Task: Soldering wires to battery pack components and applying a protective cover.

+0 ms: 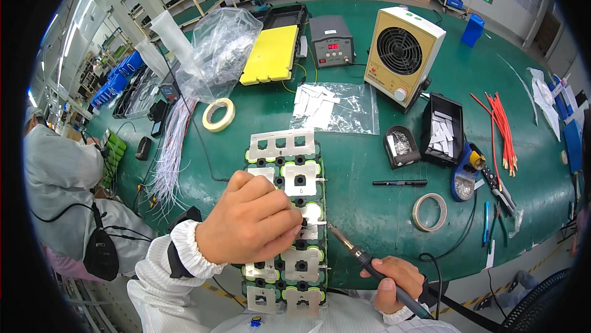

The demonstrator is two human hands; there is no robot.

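In front of me stands a battery pack [281, 170] of several cells with green rings, black spacers and silvery metal plates [301, 179] on top. Over its middle left, my left hand [249, 219] is closed in a pinch, and the fingers hide whatever lies between them. My right hand [394, 280] is wrapped round the handle of a soldering iron [363, 258] at the pack's right side. The iron's tip points up and left, close to a small tab on the pack's right edge; I cannot tell if they touch.
A soldering station [332, 40] and a fan unit [403, 56] stand behind. To the right are a black bin [452, 111], an iron holder [463, 182], a marker [400, 182] and red wires [502, 133]. White wires [169, 160] and another person [68, 160] are at left.
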